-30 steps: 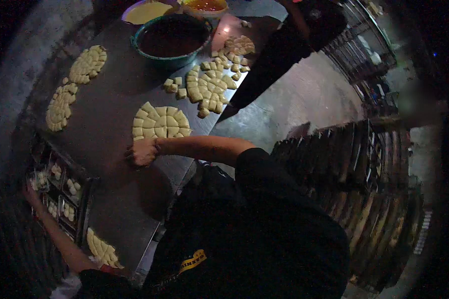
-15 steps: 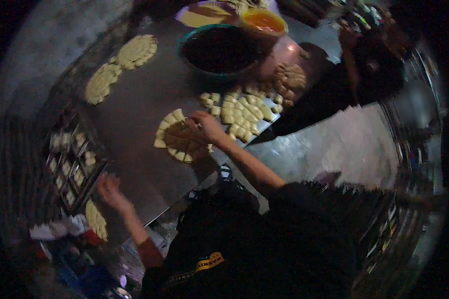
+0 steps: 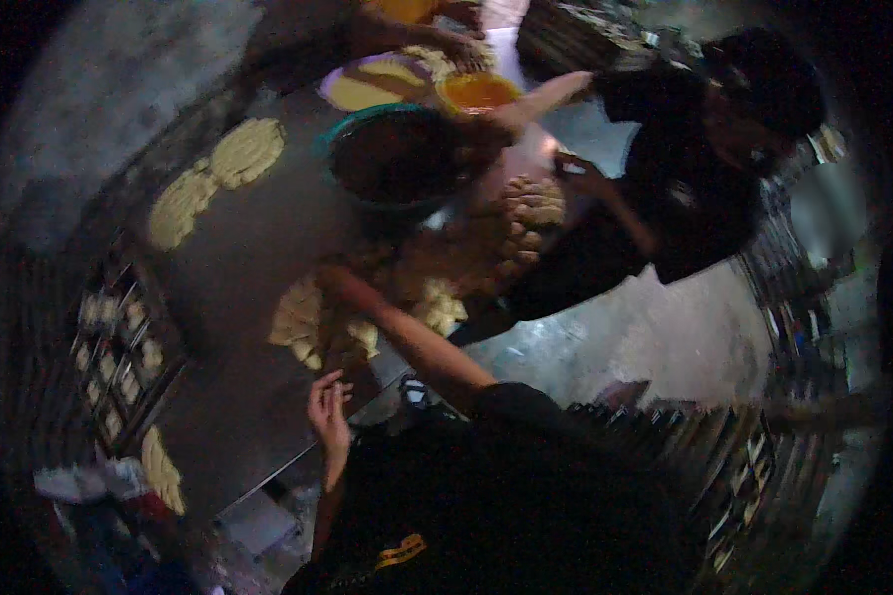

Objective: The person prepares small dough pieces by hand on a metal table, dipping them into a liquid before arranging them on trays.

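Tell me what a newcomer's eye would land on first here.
The big teal-rimmed basin, near the picture's top centre on the metal table, catches the eye first. Below it, the wearer's right hand blurs over a pale dough round, with the left hand lower. A co-worker's forearm extends toward the basin from upper right.

The smooth tabletop [image 3: 243,263] looks metal, the dough [image 3: 293,317] matt, the shirt [image 3: 536,486] cloth.

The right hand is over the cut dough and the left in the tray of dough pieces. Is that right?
No: the head view shows the left hand near the cut dough, clear of the tray. The right hand is over the dough.
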Action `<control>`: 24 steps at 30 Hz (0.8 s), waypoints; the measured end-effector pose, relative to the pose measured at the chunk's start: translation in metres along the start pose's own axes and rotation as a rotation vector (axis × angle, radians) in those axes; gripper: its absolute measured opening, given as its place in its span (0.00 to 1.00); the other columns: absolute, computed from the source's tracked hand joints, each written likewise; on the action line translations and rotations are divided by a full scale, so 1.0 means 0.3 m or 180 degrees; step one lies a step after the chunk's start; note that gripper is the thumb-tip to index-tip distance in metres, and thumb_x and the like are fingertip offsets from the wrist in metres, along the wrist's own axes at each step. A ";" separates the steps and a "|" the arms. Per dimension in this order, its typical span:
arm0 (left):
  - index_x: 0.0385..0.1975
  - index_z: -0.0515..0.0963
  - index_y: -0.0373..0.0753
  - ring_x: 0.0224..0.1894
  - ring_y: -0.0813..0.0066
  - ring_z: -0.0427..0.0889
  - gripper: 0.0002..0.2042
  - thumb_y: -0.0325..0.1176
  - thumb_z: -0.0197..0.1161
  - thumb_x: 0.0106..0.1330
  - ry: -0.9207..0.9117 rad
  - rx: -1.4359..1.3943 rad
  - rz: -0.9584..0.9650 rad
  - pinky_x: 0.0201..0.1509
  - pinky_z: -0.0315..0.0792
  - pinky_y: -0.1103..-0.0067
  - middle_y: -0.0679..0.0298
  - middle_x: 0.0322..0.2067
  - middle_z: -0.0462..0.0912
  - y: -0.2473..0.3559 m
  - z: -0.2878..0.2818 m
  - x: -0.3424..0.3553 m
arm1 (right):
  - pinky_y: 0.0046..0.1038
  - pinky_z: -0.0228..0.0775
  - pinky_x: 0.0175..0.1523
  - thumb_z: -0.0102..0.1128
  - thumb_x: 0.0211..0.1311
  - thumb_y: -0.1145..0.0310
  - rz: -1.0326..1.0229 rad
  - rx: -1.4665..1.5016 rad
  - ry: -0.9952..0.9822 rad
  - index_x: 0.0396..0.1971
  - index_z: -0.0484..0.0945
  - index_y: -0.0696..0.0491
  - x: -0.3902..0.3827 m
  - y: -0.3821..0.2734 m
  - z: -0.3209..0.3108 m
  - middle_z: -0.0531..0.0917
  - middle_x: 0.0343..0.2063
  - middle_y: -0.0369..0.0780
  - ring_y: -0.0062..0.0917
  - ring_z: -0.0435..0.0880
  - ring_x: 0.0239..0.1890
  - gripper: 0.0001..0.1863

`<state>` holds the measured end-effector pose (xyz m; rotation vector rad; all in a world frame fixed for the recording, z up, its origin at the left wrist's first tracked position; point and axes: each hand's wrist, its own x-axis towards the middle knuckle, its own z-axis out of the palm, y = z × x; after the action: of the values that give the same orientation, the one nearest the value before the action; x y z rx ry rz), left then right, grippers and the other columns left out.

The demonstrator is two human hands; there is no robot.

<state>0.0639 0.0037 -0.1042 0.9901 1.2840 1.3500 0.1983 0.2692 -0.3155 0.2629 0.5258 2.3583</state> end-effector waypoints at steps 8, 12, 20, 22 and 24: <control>0.50 0.74 0.35 0.44 0.72 0.82 0.11 0.32 0.53 0.73 0.0167 -0.0061 -0.0107 0.45 0.76 0.78 0.59 0.50 0.79 0.094 -0.151 -0.005 | 0.39 0.71 0.57 0.48 0.66 0.72 -0.1384 -0.7259 -0.0286 0.58 0.75 0.51 0.158 0.267 0.269 0.81 0.47 0.47 0.35 0.80 0.48 0.20; 0.50 0.74 0.37 0.44 0.71 0.81 0.11 0.33 0.54 0.73 0.0355 -0.0252 -0.0406 0.47 0.76 0.76 0.59 0.50 0.80 0.075 -0.273 -0.012 | 0.37 0.73 0.53 0.55 0.63 0.67 -0.1157 -0.8182 0.1296 0.54 0.75 0.54 0.187 0.270 0.465 0.82 0.43 0.46 0.36 0.81 0.43 0.20; 0.56 0.72 0.37 0.56 0.65 0.77 0.15 0.30 0.54 0.71 -0.0191 -0.1295 -0.0310 0.59 0.72 0.70 0.57 0.54 0.78 0.164 -0.394 0.037 | 0.32 0.74 0.48 0.65 0.52 0.73 -0.2480 -0.8006 0.0849 0.48 0.77 0.55 0.016 0.508 0.526 0.77 0.43 0.44 0.38 0.79 0.44 0.20; 0.60 0.69 0.35 0.60 0.61 0.73 0.18 0.28 0.52 0.72 -0.0115 0.0325 0.0347 0.64 0.67 0.67 0.55 0.57 0.75 0.007 -0.459 0.062 | 0.33 0.74 0.46 0.64 0.54 0.73 -0.1958 -0.8455 0.0606 0.48 0.76 0.56 -0.037 0.876 0.559 0.77 0.44 0.46 0.40 0.79 0.45 0.19; 0.63 0.67 0.35 0.61 0.60 0.72 0.20 0.32 0.52 0.72 -0.0152 0.1282 0.0498 0.66 0.65 0.65 0.55 0.59 0.74 -0.116 -0.550 0.068 | 0.36 0.74 0.48 0.63 0.55 0.72 -0.2169 -0.8459 0.0477 0.49 0.76 0.57 -0.084 1.022 0.438 0.76 0.48 0.48 0.42 0.78 0.49 0.20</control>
<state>-0.0968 -0.0086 -0.1577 1.4153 1.5005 1.1968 0.0779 0.0844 -0.0638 -1.0452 -1.9962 0.7455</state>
